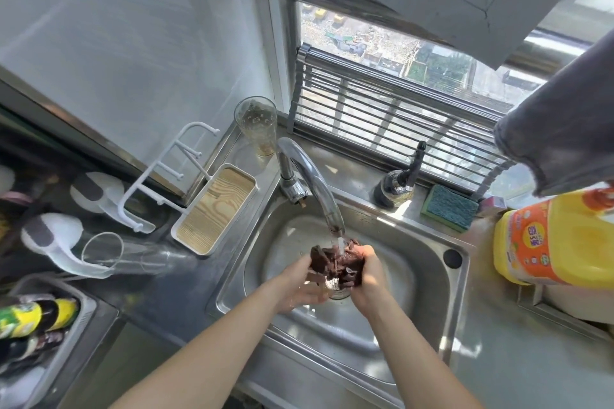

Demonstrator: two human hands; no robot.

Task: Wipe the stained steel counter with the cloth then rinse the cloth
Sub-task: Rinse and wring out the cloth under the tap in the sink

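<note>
A dark brown cloth is bunched up under the running water from the curved steel tap, over the middle of the steel sink. My left hand holds the cloth from the left and below. My right hand grips its right side with curled fingers. The steel counter runs to the right of the sink, and its darker part lies to the left.
A yellow detergent jug stands right of the sink, with a green sponge and a dark pump bottle behind it. Left are a wood-lined tray, a white rack and glasses. A grey towel hangs upper right.
</note>
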